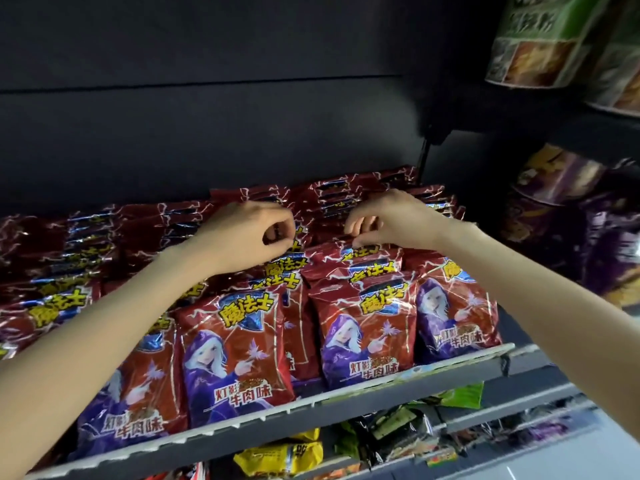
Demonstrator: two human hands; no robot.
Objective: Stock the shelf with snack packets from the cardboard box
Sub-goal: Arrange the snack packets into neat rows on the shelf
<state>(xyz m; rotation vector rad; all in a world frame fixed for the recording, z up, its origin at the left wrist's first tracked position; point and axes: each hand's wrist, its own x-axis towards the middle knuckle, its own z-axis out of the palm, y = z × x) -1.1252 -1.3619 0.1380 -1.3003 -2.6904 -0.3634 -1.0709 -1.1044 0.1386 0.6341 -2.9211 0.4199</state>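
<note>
Reaching into the shelf [450, 367], you are working both hands among the red snack packets [239, 355], and much of what they are touching is hidden. Your left hand [249, 233] is curling its fingers and thumb toward each other at the top edge of a packet in the middle rows; whether it is actually pinching the foil cannot be told, since the fingertips are covering the spot. Your right hand [388, 220] is bending its fingers down over the top seam of another red packet [367, 261] just below it, and the grip there is likewise unclear. No cardboard box is showing, and both of your forearms are running out of the bottom corners.

The packets are standing in tight rows, filling the shelf from its front lip to the dark back panel, directly beneath and around both hands. Each is glossy red with lightning streaks, yellow characters at the top and a purple-hooded figure on the front. Blurred green packages [540, 39] and purple tubs [568, 202] are sitting at right, and yellow bags [277, 455] on the tier below.
</note>
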